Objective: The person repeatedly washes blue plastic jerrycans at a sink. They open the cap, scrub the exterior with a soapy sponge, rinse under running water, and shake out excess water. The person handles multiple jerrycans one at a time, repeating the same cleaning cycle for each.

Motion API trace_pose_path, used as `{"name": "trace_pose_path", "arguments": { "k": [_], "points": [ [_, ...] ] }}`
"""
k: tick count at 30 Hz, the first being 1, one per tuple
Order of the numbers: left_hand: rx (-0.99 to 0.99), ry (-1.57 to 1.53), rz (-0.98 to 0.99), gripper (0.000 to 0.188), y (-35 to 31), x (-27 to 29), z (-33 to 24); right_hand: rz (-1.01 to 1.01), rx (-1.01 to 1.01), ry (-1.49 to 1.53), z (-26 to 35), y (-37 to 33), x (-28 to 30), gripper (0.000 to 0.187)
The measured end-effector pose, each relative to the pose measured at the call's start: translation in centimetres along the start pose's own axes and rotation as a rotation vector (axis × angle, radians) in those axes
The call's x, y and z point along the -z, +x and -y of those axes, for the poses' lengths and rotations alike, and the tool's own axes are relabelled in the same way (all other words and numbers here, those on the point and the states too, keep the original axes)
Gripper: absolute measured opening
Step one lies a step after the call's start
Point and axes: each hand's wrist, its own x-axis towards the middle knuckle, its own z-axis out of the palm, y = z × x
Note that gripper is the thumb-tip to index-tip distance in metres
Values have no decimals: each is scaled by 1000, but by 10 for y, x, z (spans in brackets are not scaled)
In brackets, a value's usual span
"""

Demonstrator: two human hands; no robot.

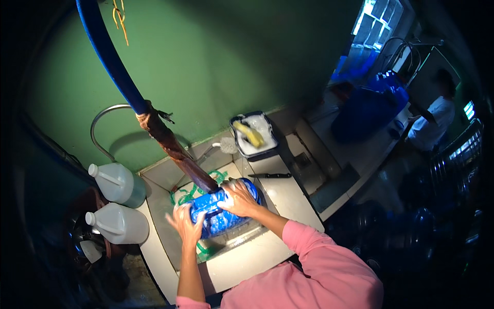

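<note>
A blue plastic water jug (218, 220), wet and streaked with suds, lies on its side over the sink. My left hand (186, 222) holds its left end, thumb on the jug and other fingers spread along the outer side. Across the jug's upper right part, my right hand (237, 198) grips it with bent fingers. A thick blue hose (105, 56) hangs down from above. Its lower end, wrapped in brown material (172, 147), reaches the jug just left of my right hand. Coiled green tubing or strap (188, 195) lies in the sink behind the jug.
Two white jugs (117, 223) stand left of the sink. Behind the sink are a round brush (226, 146) and a basin of suds (252, 149) with a yellow cloth or sponge. A knife (272, 175) lies on the right ledge. Another person (435, 123) stands far right, near blue containers.
</note>
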Motion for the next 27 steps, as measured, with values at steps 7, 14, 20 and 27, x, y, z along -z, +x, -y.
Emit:
{"name": "trace_pose_path", "arguments": {
  "k": [7,14,20,27],
  "points": [
    [57,-415,45,51,-32,-21,43,628,-269,585,63,111,-24,91],
    [237,22,356,36,-11,4,51,229,238,378,146,64,-104,56],
    [-43,-86,178,53,6,31,31,96,95,551,103,44,-102,48],
    [154,27,419,72,23,65,23,-78,-106,656,92,39,-103,47]
  ]
}}
